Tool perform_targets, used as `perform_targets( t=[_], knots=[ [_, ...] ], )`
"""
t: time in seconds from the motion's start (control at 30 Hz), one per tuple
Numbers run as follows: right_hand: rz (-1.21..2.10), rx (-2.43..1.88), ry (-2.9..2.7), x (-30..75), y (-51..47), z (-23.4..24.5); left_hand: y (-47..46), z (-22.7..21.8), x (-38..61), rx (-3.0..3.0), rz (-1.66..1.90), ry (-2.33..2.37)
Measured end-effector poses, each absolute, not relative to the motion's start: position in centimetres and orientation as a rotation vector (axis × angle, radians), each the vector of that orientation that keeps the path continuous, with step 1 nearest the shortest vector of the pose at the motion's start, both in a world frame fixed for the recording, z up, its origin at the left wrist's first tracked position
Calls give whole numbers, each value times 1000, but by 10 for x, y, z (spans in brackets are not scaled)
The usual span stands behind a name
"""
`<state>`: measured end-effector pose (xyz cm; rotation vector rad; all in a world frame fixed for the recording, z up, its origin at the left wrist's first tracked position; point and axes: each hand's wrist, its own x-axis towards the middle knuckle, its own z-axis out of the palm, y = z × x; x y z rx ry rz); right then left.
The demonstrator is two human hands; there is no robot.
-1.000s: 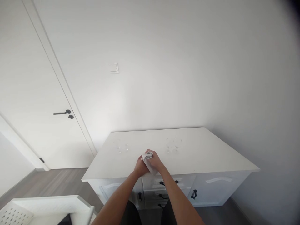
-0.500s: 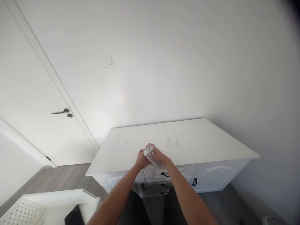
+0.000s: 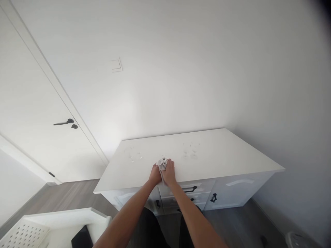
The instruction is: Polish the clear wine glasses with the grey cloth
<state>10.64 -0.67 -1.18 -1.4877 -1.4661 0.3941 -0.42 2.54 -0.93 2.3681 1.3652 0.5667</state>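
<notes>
A bunched white cloth (image 3: 161, 164) is between my hands, above the front part of the white cabinet top (image 3: 232, 155). At the top of the bundle a small round end with a dark centre (image 3: 164, 159) pokes out; what it belongs to is mostly covered. My left hand (image 3: 155, 174) is closed round the bundle's left side. My right hand (image 3: 169, 172) wraps it from the right, fingers curled over the top. Faint clear glasses (image 3: 186, 151) stand behind to the right, and more clear glasses (image 3: 132, 159) to the left; their exact shape is hard to make out.
Black-handled drawers (image 3: 190, 189) and doors front the cabinet, close to my legs. A white piece of furniture (image 3: 64, 215) with a perforated panel and a black object (image 3: 82, 237) is at lower left. A door with a dark handle (image 3: 63, 122) stands left; a wall rises behind.
My right hand has shifted left and turned more upright, its fingers now over the top of the bundle. The cloth's hanging part has swung left. My left hand stays nearly in place.
</notes>
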Motion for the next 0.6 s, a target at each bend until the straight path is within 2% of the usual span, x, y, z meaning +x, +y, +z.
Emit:
perform_targets(
  t=[0.13,0.23,0.3,0.47,0.6],
  knots=[
    [863,-1106,-1705,165,14,-9,24,-10,-5,2374,604,1365],
    [1004,-1062,-1784,185,22,-4,21,-7,-5,2347,653,1365],
    [935,-1098,-1739,178,21,-6,20,-6,-4,2334,654,1383],
    [505,-1400,-1553,132,2,-21,19,-6,-3,2409,533,1419],
    [467,-1421,-1549,128,-4,-15,19,-7,-4,2430,504,1424]
  ],
)
